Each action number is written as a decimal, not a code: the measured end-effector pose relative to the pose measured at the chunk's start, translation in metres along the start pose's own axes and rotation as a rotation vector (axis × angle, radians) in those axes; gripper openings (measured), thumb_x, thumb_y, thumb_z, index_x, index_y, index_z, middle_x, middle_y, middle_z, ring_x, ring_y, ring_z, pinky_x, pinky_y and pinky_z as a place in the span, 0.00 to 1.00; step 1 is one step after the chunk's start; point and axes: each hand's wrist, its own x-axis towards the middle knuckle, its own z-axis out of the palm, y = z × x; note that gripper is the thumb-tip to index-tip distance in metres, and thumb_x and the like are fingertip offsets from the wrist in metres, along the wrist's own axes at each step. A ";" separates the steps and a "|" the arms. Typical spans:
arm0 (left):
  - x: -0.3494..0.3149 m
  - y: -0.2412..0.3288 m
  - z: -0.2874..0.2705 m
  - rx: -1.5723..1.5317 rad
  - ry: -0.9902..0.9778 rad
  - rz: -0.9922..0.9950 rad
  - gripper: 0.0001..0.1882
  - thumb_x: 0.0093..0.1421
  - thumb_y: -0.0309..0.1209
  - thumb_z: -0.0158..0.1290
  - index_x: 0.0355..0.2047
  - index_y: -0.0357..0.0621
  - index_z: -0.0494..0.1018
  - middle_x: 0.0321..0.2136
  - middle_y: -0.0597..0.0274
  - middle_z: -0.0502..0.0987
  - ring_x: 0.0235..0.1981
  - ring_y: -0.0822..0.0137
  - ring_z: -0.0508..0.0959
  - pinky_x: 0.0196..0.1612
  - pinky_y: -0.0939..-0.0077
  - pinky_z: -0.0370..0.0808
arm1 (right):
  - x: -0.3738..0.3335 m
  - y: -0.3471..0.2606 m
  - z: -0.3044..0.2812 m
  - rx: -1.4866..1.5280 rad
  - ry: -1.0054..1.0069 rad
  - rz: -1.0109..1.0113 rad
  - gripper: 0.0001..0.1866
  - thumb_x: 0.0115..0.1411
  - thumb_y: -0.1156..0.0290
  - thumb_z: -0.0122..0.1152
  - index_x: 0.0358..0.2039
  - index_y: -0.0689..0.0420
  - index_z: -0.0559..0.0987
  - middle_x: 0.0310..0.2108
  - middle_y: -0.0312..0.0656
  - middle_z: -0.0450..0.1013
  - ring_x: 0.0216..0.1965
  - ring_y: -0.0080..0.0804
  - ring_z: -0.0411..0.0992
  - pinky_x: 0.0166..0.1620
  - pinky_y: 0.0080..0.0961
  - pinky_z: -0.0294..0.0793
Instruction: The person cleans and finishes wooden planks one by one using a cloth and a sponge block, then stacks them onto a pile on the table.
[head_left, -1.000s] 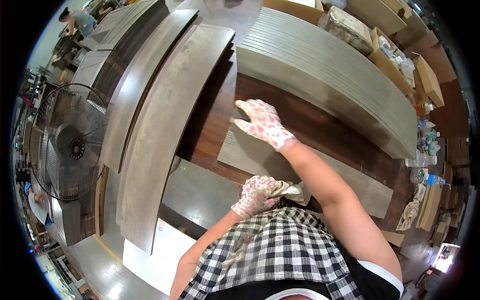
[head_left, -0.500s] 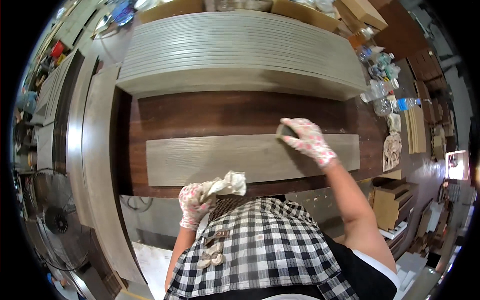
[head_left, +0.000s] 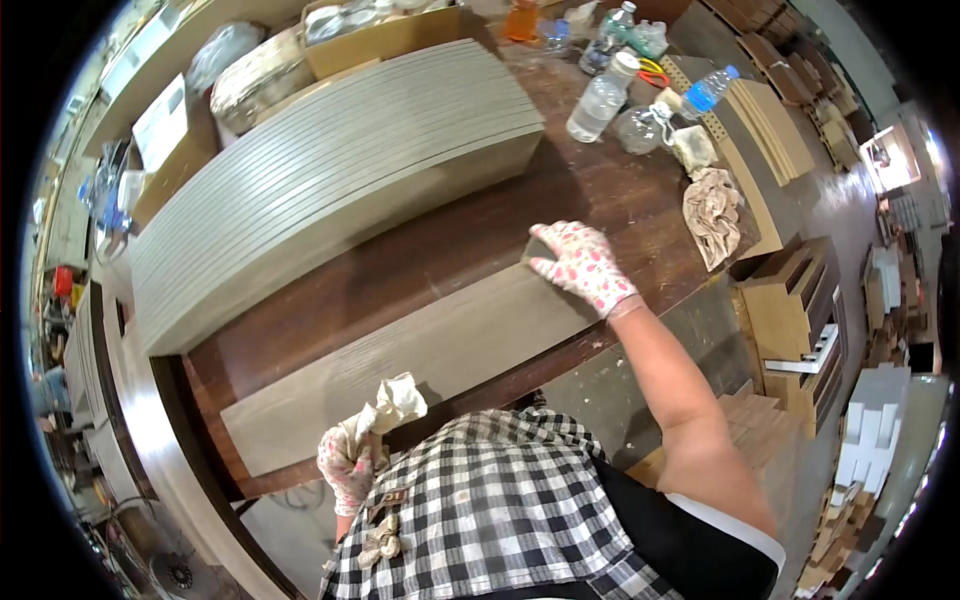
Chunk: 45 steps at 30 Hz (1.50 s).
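A long grey-brown wood-grain board (head_left: 430,335) lies flat on the dark brown table (head_left: 390,262), close to its near edge. My right hand (head_left: 583,268), in a white glove with pink spots, is at the board's right end. Its fingers close round a small greyish block that looks like a sanding block (head_left: 536,248), mostly hidden by the glove. At the board's near left side, my left hand (head_left: 347,468), gloved alike, grips a crumpled off-white rag (head_left: 398,400) in front of my checked apron.
Beyond the board stands a long stack of similar boards (head_left: 340,170). Plastic bottles (head_left: 603,98), red-and-yellow scissors (head_left: 652,72) and a crumpled beige cloth (head_left: 712,215) lie at the table's right. Open cardboard boxes (head_left: 390,40) sit behind the stack.
The view has turned, so the table and board now slant up to the right. My right hand has moved along the board to its right end with the block. My left hand keeps the rag.
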 end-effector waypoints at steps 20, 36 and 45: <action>0.040 -0.007 0.057 0.346 -0.258 0.077 0.20 0.39 0.30 0.56 0.37 0.45 0.72 0.32 0.55 0.73 0.34 0.51 0.72 0.37 0.62 0.69 | 0.044 0.306 -0.072 -0.301 0.454 0.785 0.35 0.55 0.47 0.49 0.58 0.54 0.60 0.58 0.49 0.57 0.55 0.46 0.60 0.56 0.38 0.59; 0.078 0.054 0.063 0.624 -0.161 0.273 0.28 0.43 0.42 0.58 0.47 0.50 0.69 0.48 0.57 0.69 0.51 0.56 0.67 0.56 0.59 0.60 | -0.052 -0.050 0.060 0.094 0.141 -0.123 0.29 0.53 0.69 0.51 0.57 0.53 0.62 0.62 0.42 0.52 0.65 0.41 0.43 0.64 0.46 0.39; 0.018 -0.137 -0.160 0.437 0.651 -0.483 0.18 0.48 0.21 0.49 0.43 0.41 0.71 0.42 0.56 0.74 0.44 0.55 0.73 0.48 0.68 0.69 | -0.042 -0.050 0.071 -0.002 0.221 -0.103 0.27 0.55 0.71 0.48 0.57 0.54 0.62 0.61 0.41 0.54 0.64 0.41 0.47 0.63 0.43 0.45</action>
